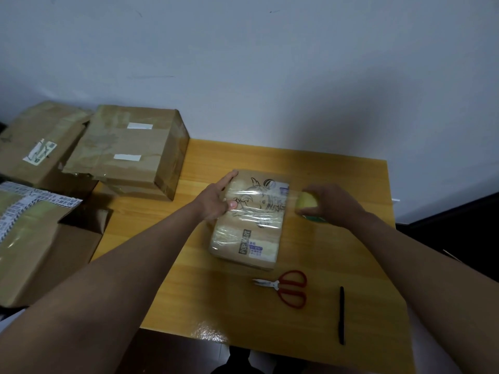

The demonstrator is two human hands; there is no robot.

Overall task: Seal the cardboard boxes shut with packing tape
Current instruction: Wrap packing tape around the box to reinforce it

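A small flat brown cardboard box, printed with a black cartoon drawing and banded with glossy clear tape, lies mid-way on the yellow wooden table, the left hand pressing its left edge with fingers straight while the right hand grips a yellowish roll of packing tape just beside its right edge.

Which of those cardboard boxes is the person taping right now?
The small printed box at the table's middle, between both hands; the plain bigger boxes sit untouched at the left.

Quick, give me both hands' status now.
Left hand: open, fingers straight, pressing on the small box.
Right hand: holding the tape roll, fingers curled round it.
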